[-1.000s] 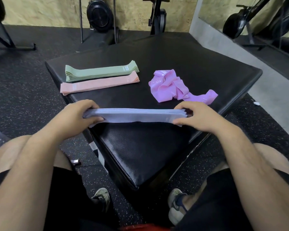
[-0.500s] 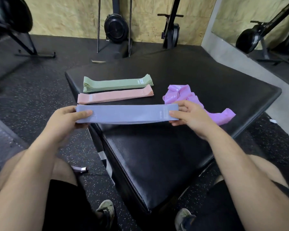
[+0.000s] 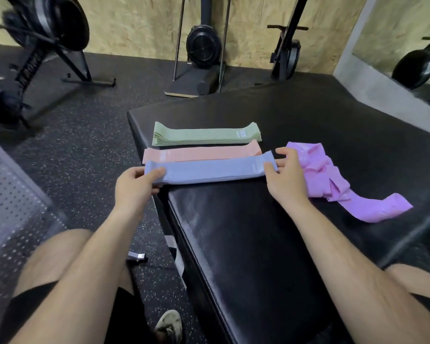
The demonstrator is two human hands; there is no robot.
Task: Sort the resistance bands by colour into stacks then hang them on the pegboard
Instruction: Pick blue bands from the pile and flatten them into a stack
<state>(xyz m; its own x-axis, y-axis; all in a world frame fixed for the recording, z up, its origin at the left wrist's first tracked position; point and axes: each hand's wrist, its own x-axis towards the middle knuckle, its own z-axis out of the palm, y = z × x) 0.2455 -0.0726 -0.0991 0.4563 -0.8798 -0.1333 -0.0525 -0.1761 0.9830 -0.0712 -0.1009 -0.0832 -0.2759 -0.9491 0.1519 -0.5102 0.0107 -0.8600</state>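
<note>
A person seen from above, their own view down. Both forearms are bare to beyond the elbow, with no sleeves, watch, rings or gloves showing on the left hand (image 3: 134,187) or the right hand (image 3: 284,180). They wear black shorts (image 3: 30,309) that end above bare knees. One worn, mottled grey-green shoe (image 3: 169,325) shows at the bottom edge, its toe rounded and scuffed.

Dim even indoor light; wide-angle edge distortion, motion blur upper left.
</note>
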